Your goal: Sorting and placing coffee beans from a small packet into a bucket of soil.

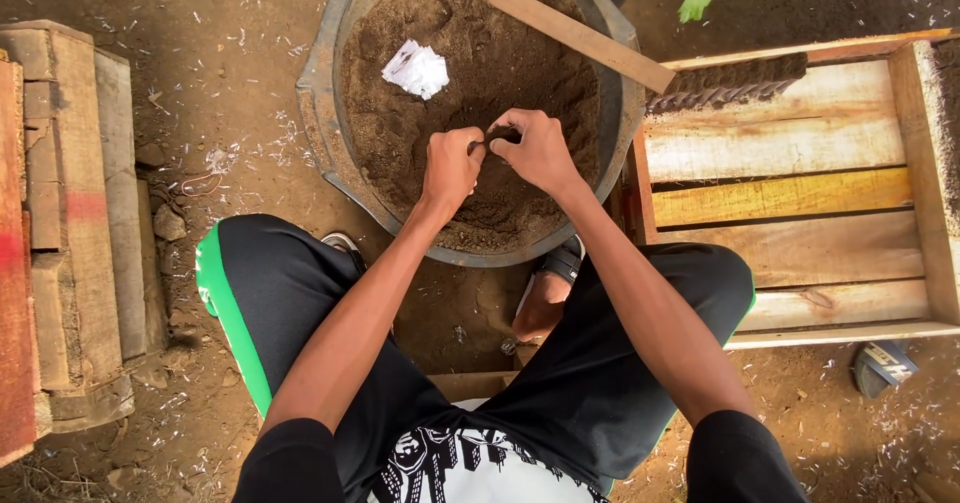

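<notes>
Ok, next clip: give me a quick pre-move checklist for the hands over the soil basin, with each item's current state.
1. Both hands over the basin: ok; left hand and right hand meet above the soil.
2. Small dark item pinched between them: ok, though what it is: cannot tell.
3. Basin flat on the ground: ok.
4. Soil surface free of debris: not ok; white crumpled paper lies on it.
5. Wooden stick off the rim: not ok; it rests across it.
</notes>
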